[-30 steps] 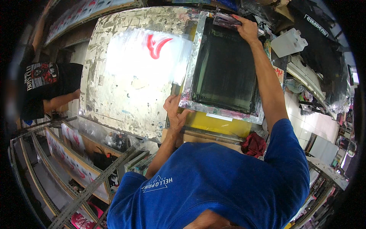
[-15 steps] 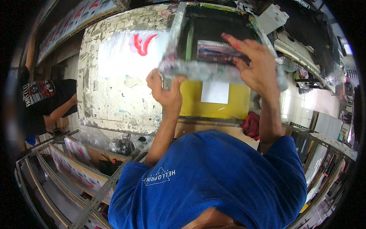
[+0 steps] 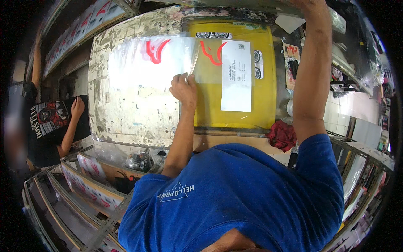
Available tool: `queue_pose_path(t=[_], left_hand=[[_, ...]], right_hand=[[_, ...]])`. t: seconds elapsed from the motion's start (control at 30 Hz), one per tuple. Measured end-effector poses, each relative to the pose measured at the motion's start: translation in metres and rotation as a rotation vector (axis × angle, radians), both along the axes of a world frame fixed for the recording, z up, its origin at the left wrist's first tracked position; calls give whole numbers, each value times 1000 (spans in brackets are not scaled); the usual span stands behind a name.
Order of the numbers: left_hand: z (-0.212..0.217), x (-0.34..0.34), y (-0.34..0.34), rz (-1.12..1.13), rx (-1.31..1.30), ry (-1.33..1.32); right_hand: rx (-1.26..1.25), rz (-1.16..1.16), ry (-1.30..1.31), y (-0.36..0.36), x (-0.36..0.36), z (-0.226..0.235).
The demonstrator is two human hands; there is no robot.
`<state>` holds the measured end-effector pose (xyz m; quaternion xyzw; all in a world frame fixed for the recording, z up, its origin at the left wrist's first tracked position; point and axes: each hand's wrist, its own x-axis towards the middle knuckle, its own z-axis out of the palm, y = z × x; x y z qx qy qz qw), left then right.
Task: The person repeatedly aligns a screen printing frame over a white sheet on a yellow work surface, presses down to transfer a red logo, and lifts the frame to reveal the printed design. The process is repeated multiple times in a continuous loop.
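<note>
My left hand (image 3: 184, 89) pinches the left edge of a clear plastic sheet (image 3: 205, 69) printed with a red curved mark. The sheet lies on a yellow board (image 3: 262, 105), partly over a white paper (image 3: 236, 94) with small print. Its pinched edge is lifted and creased. At the top right my right hand (image 3: 310, 5) holds the edge of a raised printing screen (image 3: 247, 6); its fingers are partly cut off by the picture's top. Left of the board, similar red-marked clear sheets (image 3: 138, 67) rest on the paint-stained table (image 3: 134, 113).
A dark red cloth (image 3: 281, 136) lies at the board's near right corner. Metal racks (image 3: 96, 218) with printed sheets stand at the lower left. A person in a black shirt (image 3: 58, 119) is beyond the table's left end. A cluttered side bench (image 3: 291, 63) stands right.
The screen has swung up and away, uncovering the yellow board and the printed sheet. My left hand has gone from the screen's edge to the sheet; my right hand has moved up and away.
</note>
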<state>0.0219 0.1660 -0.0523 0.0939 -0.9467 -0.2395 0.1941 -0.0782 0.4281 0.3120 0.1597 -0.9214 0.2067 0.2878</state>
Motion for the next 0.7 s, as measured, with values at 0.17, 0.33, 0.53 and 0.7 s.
queue_pose_path(t=[0.17, 0.33, 0.53, 0.7], left_hand=[[34, -6, 26, 5, 499, 136], [63, -11, 21, 14, 817, 4], [59, 0, -23, 123, 957, 156], [49, 1, -112, 231, 764, 208]], right_hand=[[66, 37, 74, 13, -13, 0], [24, 44, 86, 12, -15, 0], [16, 61, 63, 8, -14, -1], [8, 23, 96, 12, -12, -4]])
